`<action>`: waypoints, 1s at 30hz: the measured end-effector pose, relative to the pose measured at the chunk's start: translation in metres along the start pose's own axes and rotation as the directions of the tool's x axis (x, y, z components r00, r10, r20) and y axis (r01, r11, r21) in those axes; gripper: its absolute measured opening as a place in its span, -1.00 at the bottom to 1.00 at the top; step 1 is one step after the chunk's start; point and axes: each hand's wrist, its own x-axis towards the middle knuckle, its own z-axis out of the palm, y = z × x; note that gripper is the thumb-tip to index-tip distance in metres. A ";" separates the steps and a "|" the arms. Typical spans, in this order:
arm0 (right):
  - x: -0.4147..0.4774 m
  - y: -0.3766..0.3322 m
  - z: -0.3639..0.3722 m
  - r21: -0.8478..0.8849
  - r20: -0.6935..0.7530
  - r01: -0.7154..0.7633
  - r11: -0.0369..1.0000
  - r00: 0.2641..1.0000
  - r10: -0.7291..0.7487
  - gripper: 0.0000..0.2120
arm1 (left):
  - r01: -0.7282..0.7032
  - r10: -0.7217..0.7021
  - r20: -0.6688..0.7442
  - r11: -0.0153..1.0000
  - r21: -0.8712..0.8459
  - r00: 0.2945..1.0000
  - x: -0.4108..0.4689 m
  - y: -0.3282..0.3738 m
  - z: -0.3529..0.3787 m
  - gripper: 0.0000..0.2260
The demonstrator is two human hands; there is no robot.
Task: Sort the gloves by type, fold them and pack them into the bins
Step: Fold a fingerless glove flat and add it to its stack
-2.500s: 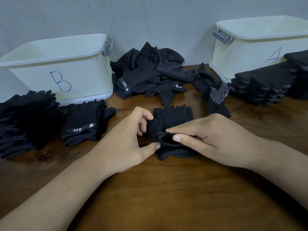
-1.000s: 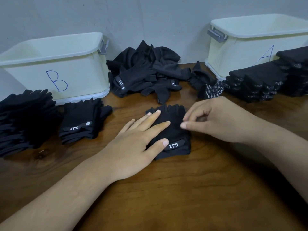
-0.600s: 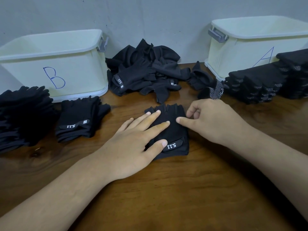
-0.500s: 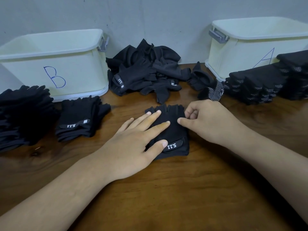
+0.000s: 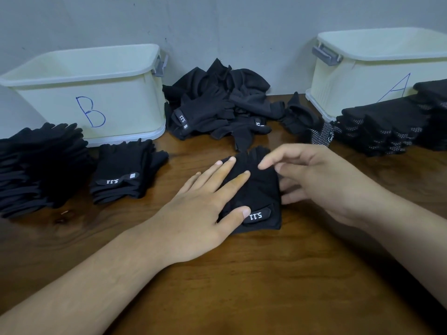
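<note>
My left grip [image 5: 200,209] lies flat with its fingers straight, pressing the folded glove [image 5: 258,189] onto the counter [image 5: 242,281]. The thumb tip sits just beside the glove's lettered strap [image 5: 257,215]. My right grip [image 5: 321,184] is loose and spread and holds nothing. Its index finger hovers over the glove's far right corner and its lower fingers are at the glove's right edge; I cannot tell whether they touch the cloth. The glove sits mid-counter between my two grips, with its finger ends pointing toward the wall [image 5: 217,25]. Just beyond it, one stray glove of the loose pile [image 5: 217,105] reaches close to its far edge. The pile itself is heaped against the wall between the two bins. To my left, near but apart, is a small stack [image 5: 123,172] of folded gloves with the same strap, just in front of bin B [image 5: 125,105]. A taller stack [image 5: 41,165] sits further left and runs out of view. To my right, past my knuckles, lies a dotted glove [image 5: 323,135]. Beyond that, dotted stacks [image 5: 382,126] line up in front of bin A [image 5: 350,88] and cover the foot of its letter. Both bins are open-topped, but I cannot see inside them. Bare wood shows between the glove and the small stack, and across the whole near side of the counter around my forearms.
</note>
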 end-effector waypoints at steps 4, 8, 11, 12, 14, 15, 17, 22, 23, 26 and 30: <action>-0.005 -0.003 0.006 -0.030 0.125 -0.058 0.998 0.990 0.061 -0.78 | 0.010 -0.009 -0.003 1.000 0.010 1.000 -0.001 0.000 0.000 -0.36; -0.003 0.002 0.007 -0.146 0.110 -0.009 0.989 0.994 0.025 -0.63 | 0.011 -0.011 0.004 1.000 0.014 1.000 -0.002 0.001 0.000 -0.33; -0.005 0.005 0.010 -0.065 0.144 0.024 0.998 0.989 -0.015 -0.46 | 0.010 -0.010 -0.008 1.000 -0.003 1.000 -0.002 -0.001 0.000 -0.29; -0.006 0.006 0.012 -0.068 0.146 0.056 0.996 0.988 -0.045 -0.41 | 0.011 -0.011 -0.019 1.000 -0.021 1.000 -0.002 0.000 0.000 -0.27; -0.008 0.009 0.014 -0.085 0.140 0.120 0.989 0.984 -0.108 -0.35 | 0.021 -0.023 -0.032 0.997 -0.070 0.999 -0.002 0.000 0.000 -0.22; -0.008 0.010 0.015 -0.072 0.140 0.141 0.987 0.982 -0.130 -0.33 | 0.032 -0.036 -0.035 0.994 -0.103 0.999 -0.002 -0.001 0.001 -0.20; -0.009 0.009 0.016 -0.050 0.158 0.181 0.982 0.973 -0.171 -0.28 | 0.054 -0.067 -0.057 0.976 -0.210 0.996 -0.004 -0.001 0.000 -0.14; -0.007 0.009 0.015 0.082 0.090 0.304 0.949 0.946 -0.311 -0.19 | 0.036 -0.270 -0.251 0.743 -0.669 0.930 -0.001 -0.006 -0.009 -0.20; -0.006 0.010 0.013 0.098 0.066 0.326 0.940 0.941 -0.333 -0.19 | 0.003 -0.334 -0.292 0.664 -0.748 0.896 0.001 -0.009 -0.010 -0.29; -0.002 0.012 0.009 0.136 0.033 0.370 0.919 0.925 -0.377 -0.18 | -0.080 -0.480 -0.307 0.436 -0.896 0.822 0.007 -0.015 -0.012 -0.64; -0.002 0.014 0.009 0.171 0.050 0.398 0.901 0.910 -0.412 -0.17 | -0.089 -0.495 -0.183 0.209 -0.974 0.849 0.007 -0.006 -0.018 -0.79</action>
